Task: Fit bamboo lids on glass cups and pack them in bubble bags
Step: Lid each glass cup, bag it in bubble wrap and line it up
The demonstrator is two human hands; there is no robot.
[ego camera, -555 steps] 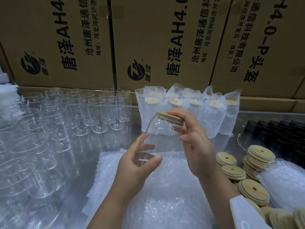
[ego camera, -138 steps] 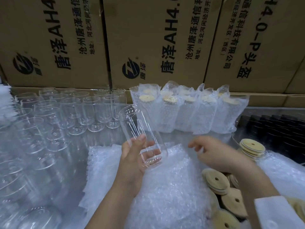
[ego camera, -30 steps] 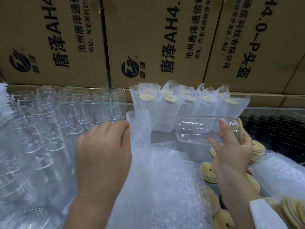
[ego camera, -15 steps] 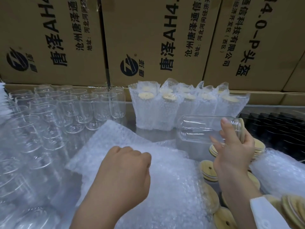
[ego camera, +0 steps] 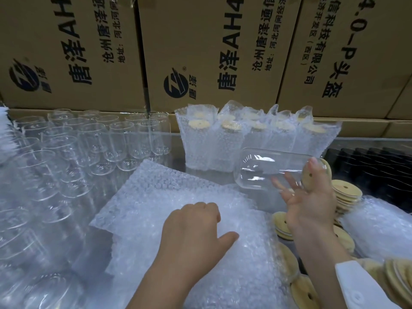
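The right hand (ego camera: 312, 204) holds a glass cup (ego camera: 267, 169) on its side in the air. The forefinger lies over the top near the mouth, and the other fingers (ego camera: 287, 186) spread underneath, seen through the glass. A round bamboo lid (ego camera: 308, 178) with a small hole sits on the cup's mouth, facing right beside the palm. The cup's base points left. It hangs above the table, in front of the packed cups and just beyond the far right edge of the bubble bags.

The left hand (ego camera: 191, 228) rests knuckles-up on a flat stack of bubble bags (ego camera: 156, 197) in the centre foreground. Its fingers are curled under and the thumb sticks out to the right. Whether the fingers have a bag pinched cannot be told.

Behind the stack, a row of packed cups (ego camera: 223, 141) stands upright in bubble bags with lids showing through the open tops. To the left, many empty cups (ego camera: 100, 141) stand close together. Loose lids (ego camera: 347, 192) are piled to the right of the stack, some under the right hand and more along the lower right edge. A white sleeve (ego camera: 361, 286) covers the right forearm. Large cardboard boxes (ego camera: 223, 52) with black print form a wall at the back.
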